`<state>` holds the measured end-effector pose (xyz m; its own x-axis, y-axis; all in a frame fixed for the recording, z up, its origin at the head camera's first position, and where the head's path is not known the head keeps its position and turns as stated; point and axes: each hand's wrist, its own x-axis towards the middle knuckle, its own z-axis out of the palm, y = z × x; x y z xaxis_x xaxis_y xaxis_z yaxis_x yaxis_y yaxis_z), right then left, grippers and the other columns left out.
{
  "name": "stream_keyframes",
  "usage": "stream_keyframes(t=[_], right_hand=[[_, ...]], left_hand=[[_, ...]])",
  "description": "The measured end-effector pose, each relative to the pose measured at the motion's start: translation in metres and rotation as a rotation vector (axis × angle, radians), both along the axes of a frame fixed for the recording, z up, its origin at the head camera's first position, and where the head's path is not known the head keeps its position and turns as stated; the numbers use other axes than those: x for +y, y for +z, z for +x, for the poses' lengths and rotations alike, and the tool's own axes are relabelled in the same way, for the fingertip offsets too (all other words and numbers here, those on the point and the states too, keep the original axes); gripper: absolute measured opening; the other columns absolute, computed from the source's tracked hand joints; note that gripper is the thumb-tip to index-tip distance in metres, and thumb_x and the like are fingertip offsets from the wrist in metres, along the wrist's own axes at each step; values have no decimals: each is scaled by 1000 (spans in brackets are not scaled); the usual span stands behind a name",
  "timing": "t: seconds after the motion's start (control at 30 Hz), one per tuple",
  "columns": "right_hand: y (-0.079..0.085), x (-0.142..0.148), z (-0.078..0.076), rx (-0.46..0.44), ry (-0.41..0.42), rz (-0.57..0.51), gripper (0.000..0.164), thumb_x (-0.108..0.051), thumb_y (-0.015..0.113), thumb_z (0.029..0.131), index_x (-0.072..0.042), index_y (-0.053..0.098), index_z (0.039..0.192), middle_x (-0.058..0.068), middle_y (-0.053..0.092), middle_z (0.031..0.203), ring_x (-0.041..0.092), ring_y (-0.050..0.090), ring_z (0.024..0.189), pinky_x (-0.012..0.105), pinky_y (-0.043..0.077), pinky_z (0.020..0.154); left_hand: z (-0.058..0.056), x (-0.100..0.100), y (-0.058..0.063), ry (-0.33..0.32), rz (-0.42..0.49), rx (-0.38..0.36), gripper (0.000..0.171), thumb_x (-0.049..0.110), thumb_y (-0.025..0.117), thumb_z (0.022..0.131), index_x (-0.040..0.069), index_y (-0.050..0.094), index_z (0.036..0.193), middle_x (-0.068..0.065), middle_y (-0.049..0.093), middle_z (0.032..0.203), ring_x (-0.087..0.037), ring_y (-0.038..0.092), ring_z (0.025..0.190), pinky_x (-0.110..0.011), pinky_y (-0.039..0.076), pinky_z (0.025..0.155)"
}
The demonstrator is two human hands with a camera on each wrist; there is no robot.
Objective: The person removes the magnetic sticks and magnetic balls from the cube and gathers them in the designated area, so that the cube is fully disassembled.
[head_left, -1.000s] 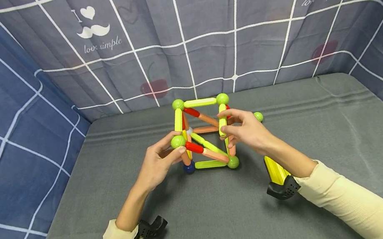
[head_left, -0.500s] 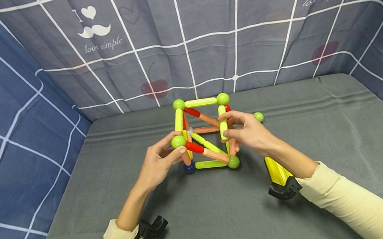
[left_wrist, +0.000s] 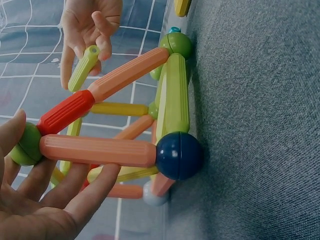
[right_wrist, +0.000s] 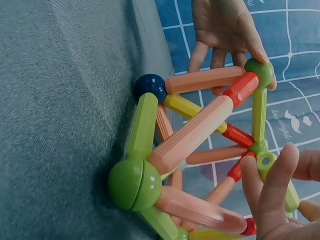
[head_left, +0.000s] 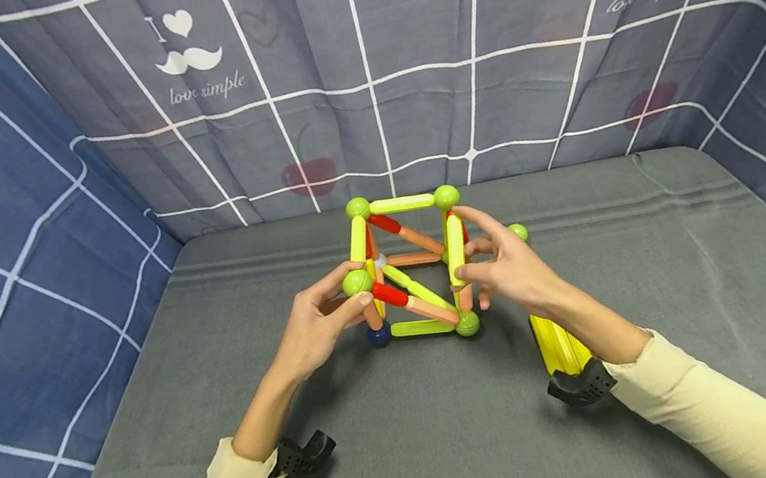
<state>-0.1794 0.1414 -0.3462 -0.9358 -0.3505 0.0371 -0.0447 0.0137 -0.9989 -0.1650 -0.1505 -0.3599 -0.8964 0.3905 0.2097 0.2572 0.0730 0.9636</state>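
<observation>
A cube-like frame of magnetic rods and balls stands on the grey cloth. My left hand (head_left: pixel 317 322) pinches the green ball (head_left: pixel 356 281) at its upper front left corner. A red and salmon diagonal (head_left: pixel 412 303) runs from that ball down to the front right green ball (head_left: pixel 467 322). At the upper right, my right hand (head_left: pixel 504 261) holds a lime-green magnetic rod (head_left: pixel 457 250) between thumb and fingers. The rod's near end, with a round hollow, is free in the right wrist view. Its far end lies close below the rear right green ball (head_left: pixel 447 196).
A dark blue ball (head_left: pixel 379 334) forms the lower front left corner. Yellow rods (head_left: pixel 559 345) lie beneath my right forearm, and a loose-looking green ball (head_left: pixel 519 232) shows behind my right hand. A checked curtain (head_left: pixel 423 114) rises behind the cloth.
My right hand has moved slightly right, carrying the lime-green rod with it, and its index finger now reaches farther up along the rod. My left hand stays on its ball.
</observation>
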Motion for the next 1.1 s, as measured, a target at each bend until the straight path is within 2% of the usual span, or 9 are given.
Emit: stream_keyframes(t=[0.17, 0.3, 0.57, 0.83, 1.1], right_hand=[[-2, 7, 6, 38, 32, 113, 78, 3, 66, 89, -17, 29, 154, 23, 53, 103, 38, 66, 69, 47, 56, 47], [-4, 14, 13, 62, 30, 162, 73, 3, 66, 89, -14, 32, 152, 22, 52, 99, 27, 62, 65, 48, 56, 48], [-11, 38, 28, 30, -49, 191, 61, -1, 64, 91, -13, 39, 145, 20, 51, 93, 34, 56, 52, 49, 56, 49], [-24, 67, 43, 16, -91, 258, 58, -3, 66, 92, -7, 40, 143, 22, 51, 105, 27, 58, 53, 43, 57, 50], [-36, 93, 60, 4, -120, 348, 57, -7, 65, 94, -2, 41, 144, 21, 56, 103, 23, 54, 53, 37, 53, 46]], left_hand=[[0, 0, 0, 3, -5, 5, 42, 7, 64, 97, 2, 54, 138, -19, 60, 125, -38, 64, 107, -42, 57, 86], [0, 0, 0, 7, -12, 13, 42, 8, 64, 97, 2, 54, 138, -20, 59, 126, -37, 65, 107, -42, 57, 86], [0, 1, -1, 0, -6, 14, 42, 7, 64, 97, 2, 54, 137, -22, 59, 126, -37, 65, 106, -42, 57, 86], [0, 1, -1, -3, 13, 13, 43, 6, 64, 97, 0, 53, 137, -24, 58, 127, -39, 65, 105, -43, 57, 86], [1, 2, 0, -3, 8, 16, 43, 6, 64, 96, 0, 53, 137, -21, 59, 127, -38, 65, 105, -42, 57, 85]])
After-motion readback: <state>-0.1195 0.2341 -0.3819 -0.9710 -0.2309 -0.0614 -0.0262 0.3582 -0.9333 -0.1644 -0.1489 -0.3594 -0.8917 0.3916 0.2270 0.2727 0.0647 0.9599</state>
